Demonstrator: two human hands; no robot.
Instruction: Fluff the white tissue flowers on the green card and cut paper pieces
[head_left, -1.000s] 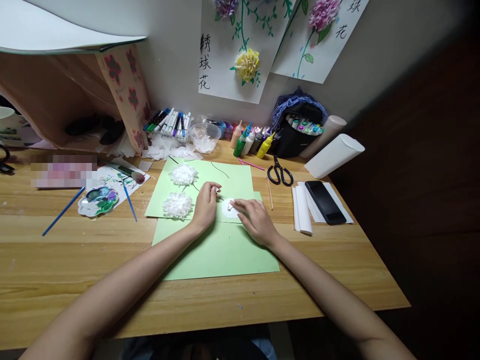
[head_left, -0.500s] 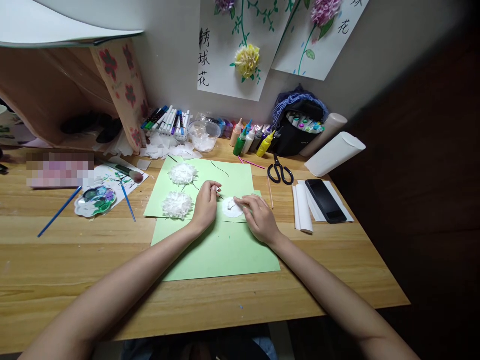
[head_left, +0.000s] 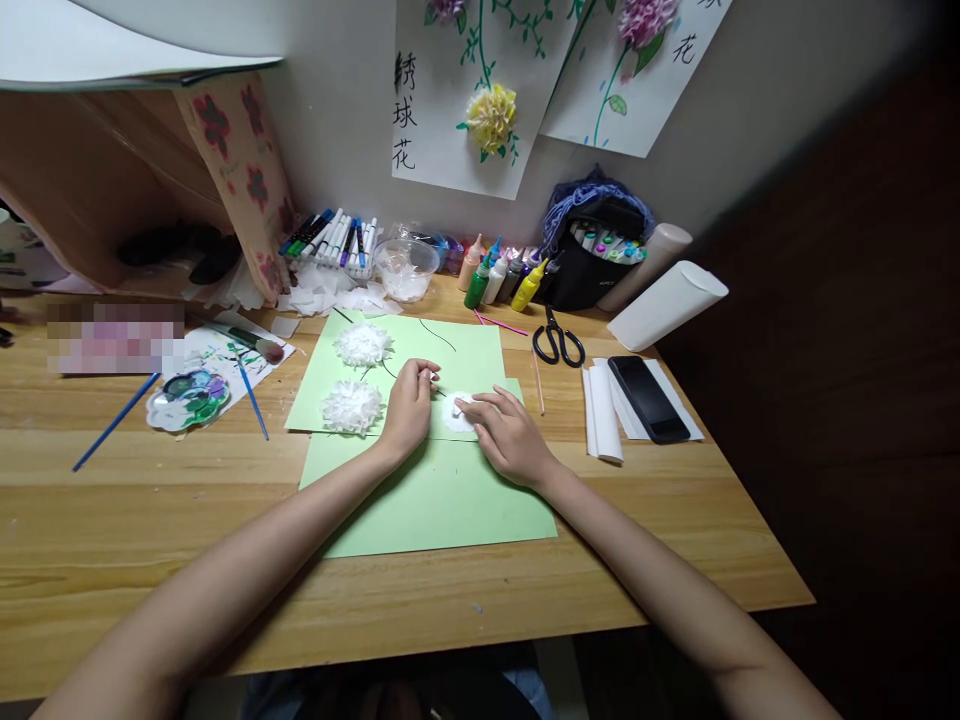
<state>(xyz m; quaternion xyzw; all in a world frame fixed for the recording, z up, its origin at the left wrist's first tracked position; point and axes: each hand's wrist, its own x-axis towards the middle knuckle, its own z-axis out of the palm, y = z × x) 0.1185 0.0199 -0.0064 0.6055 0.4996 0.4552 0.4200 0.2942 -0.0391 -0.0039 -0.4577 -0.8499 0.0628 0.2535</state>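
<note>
Flattened right hand (head_left: 510, 440) presses white disc (head_left: 452, 418); left hand (head_left: 405, 410) grip pinched.

Soft, even light falls on the desk (head_left: 150, 520), the right edge sinks into darkness, and wide-angle distortion bends the borders.

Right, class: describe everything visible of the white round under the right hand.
The white round is small, thin, seemingly tissue paper, with a raised bit on top. It lies flat on the green paper. Fingertips of the right hand rest on it, hiding its right edge; the left hand is just beside it.
</note>
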